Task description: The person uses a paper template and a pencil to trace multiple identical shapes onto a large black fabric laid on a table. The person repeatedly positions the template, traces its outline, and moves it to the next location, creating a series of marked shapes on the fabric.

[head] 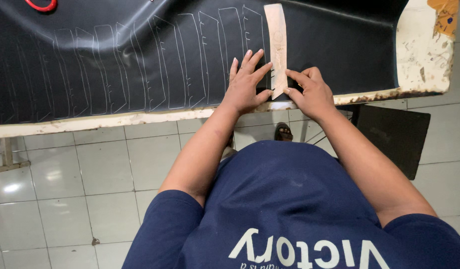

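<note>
Hands press a long tan paper template (277,47) flat onto black sheet material (140,40) spread over the worn white surface (424,55). Left hand (245,84) lies open, fingers spread, touching the template's left edge near its lower end. Right hand (312,92) pinches that lower tip, possibly with a marker, too small to tell. White traced outlines (140,69) run leftward. Red-handled tool (40,5) at top edge.

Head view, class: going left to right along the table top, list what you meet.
Red loop-shaped handle → chalk-outlined shapes on black sheet → left hand → long tan card template → right hand → worn white table corner.
</note>
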Motion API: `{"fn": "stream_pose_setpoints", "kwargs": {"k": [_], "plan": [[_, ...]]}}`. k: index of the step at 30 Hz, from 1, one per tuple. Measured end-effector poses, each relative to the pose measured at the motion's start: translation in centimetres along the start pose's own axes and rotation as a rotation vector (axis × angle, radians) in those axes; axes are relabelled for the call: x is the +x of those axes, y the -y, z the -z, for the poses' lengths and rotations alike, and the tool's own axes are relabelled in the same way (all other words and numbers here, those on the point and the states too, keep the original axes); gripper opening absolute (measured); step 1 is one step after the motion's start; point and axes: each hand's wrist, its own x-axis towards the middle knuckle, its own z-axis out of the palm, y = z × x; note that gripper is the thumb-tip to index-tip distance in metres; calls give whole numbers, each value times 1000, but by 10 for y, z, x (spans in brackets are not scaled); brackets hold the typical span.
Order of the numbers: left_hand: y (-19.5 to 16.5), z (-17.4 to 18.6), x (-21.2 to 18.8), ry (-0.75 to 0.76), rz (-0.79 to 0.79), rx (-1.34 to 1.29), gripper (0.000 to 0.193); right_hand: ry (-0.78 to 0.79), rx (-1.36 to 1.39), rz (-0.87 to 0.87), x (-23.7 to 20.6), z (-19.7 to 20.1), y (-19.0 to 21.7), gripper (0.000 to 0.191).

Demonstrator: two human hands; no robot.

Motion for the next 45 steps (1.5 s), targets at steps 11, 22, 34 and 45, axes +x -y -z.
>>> {"fn": "stream_pose_setpoints", "kwargs": {"k": [11,22,34,45], "plan": [[-1,1,0,-1,3,-11,74,6,4,-12,0,0,-4,49],[3,-4,1,-1,-26,25,75,-15,23,-5,0,-2,-3,48],[-43,6,10,245,7,269,57,-9,70,52,12,1,-12,41],[-47,-68,19,-135,-82,396,65,80,2,232,75,38,47,24]]}}
